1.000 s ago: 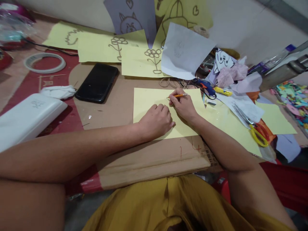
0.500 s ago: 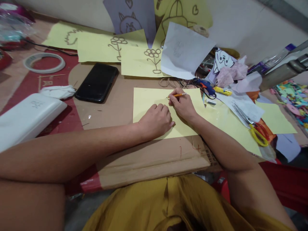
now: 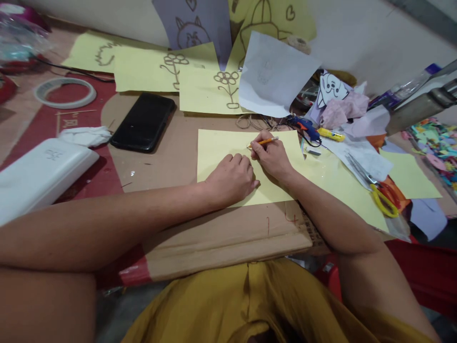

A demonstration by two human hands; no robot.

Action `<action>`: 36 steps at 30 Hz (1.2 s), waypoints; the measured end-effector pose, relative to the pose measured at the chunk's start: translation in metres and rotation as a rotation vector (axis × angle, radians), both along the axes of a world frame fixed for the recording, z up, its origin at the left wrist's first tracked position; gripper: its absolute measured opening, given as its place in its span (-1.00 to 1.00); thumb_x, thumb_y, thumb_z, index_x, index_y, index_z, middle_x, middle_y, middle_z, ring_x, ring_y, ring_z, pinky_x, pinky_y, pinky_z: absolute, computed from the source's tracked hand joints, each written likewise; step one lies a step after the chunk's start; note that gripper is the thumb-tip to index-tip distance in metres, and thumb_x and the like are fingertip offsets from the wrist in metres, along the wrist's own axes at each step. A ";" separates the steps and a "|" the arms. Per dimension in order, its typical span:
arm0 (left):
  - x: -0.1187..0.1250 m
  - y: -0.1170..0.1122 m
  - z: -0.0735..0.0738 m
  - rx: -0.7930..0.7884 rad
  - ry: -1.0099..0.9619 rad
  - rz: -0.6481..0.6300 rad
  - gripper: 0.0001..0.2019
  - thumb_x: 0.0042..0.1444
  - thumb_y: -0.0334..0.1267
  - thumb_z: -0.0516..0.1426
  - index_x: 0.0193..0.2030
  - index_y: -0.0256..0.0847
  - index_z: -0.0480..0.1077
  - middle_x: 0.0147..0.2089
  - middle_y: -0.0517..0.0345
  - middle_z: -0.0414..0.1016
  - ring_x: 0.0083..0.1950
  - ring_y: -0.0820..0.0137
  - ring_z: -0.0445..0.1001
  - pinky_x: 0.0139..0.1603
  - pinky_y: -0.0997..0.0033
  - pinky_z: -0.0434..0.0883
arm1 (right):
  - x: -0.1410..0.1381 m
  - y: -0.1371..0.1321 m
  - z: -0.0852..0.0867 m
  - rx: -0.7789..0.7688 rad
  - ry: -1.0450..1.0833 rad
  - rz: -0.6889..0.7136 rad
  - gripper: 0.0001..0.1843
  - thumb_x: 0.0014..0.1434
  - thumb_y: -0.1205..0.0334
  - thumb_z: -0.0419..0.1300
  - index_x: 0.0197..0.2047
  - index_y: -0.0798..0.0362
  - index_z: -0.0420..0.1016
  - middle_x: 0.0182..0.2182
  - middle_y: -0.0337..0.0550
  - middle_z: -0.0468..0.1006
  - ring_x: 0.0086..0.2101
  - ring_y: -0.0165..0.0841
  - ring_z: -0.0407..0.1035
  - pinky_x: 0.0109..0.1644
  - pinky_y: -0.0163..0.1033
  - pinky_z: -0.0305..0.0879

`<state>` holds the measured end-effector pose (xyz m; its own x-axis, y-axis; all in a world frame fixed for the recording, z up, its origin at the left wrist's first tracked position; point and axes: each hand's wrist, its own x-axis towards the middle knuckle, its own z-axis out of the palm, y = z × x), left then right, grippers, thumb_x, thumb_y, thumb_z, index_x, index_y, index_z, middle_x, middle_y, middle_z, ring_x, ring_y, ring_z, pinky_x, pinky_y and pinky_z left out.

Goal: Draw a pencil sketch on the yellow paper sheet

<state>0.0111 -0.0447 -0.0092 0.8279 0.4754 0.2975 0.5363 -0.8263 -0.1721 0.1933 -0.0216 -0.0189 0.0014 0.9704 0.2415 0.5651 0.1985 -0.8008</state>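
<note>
A yellow sheet of paper [image 3: 217, 143] lies on the cardboard in front of me. My right hand [image 3: 269, 155] rests on its right half, fingers closed round an orange pencil [image 3: 267, 140]. The pencil's tip points left and meets the paper near its upper middle; any mark there is too faint to make out. Just left of and below it, my left hand [image 3: 232, 177] lies palm down on the sheet, fingers loosely bent and thumb out, with nothing visible in it. An eraser-like block [image 3: 314, 152] lies past the sheet's right edge.
Behind the sheet are a black phone [image 3: 143, 123] and yellow papers with flower drawings [image 3: 203, 90]. A tape roll [image 3: 66, 105] and a white power bank [image 3: 46, 174] lie left. At right are a glue gun [image 3: 304, 127], yellow-handled scissors [image 3: 383, 201] and a metal bottle [image 3: 416, 112].
The pencil's back end has swung slightly as my right hand shifts a little on the paper. My left hand stays in place.
</note>
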 end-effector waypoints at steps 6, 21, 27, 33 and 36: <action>0.000 0.000 -0.001 -0.003 -0.001 0.001 -0.56 0.40 -0.03 0.12 -0.07 -0.47 0.57 -0.18 -0.18 0.54 -0.16 0.10 0.48 -0.25 0.21 0.21 | -0.001 0.000 0.003 0.037 0.005 -0.026 -0.84 0.38 0.14 0.15 -0.26 -0.04 0.37 -0.48 -0.32 0.55 -0.42 -0.39 0.44 -0.20 -0.20 0.32; 0.000 -0.001 0.001 -0.011 0.001 0.003 -0.58 0.39 -0.05 0.13 -0.07 -0.47 0.58 -0.18 -0.19 0.54 -0.16 0.10 0.48 -0.25 0.21 0.21 | 0.001 0.000 -0.001 -0.023 0.032 -0.003 -0.81 0.37 0.08 0.17 -0.27 -0.05 0.37 -0.50 -0.32 0.52 -0.44 -0.39 0.41 -0.26 -0.23 0.32; 0.000 0.000 0.000 -0.009 -0.008 0.000 -0.57 0.39 -0.04 0.14 -0.08 -0.48 0.57 -0.18 -0.20 0.55 -0.16 0.10 0.48 -0.26 0.22 0.19 | -0.001 0.001 0.001 0.010 0.028 -0.039 -0.84 0.38 0.12 0.15 -0.25 -0.03 0.37 -0.48 -0.31 0.56 -0.43 -0.39 0.44 -0.22 -0.21 0.33; 0.000 0.000 0.001 -0.014 -0.009 -0.005 -0.59 0.38 -0.05 0.15 -0.08 -0.47 0.58 -0.18 -0.19 0.55 -0.16 0.09 0.49 -0.26 0.22 0.21 | -0.002 0.000 0.005 -0.020 -0.026 -0.027 -0.84 0.36 0.16 0.16 -0.29 -0.03 0.37 -0.53 -0.34 0.52 -0.45 -0.39 0.41 -0.21 -0.20 0.31; 0.000 0.000 0.001 -0.010 -0.013 -0.009 -0.59 0.38 -0.06 0.15 -0.08 -0.47 0.58 -0.18 -0.19 0.55 -0.15 0.09 0.49 -0.25 0.21 0.21 | -0.002 0.000 0.004 -0.032 0.000 -0.011 -0.84 0.35 0.17 0.16 -0.31 -0.04 0.36 -0.54 -0.35 0.50 -0.46 -0.40 0.40 -0.23 -0.21 0.31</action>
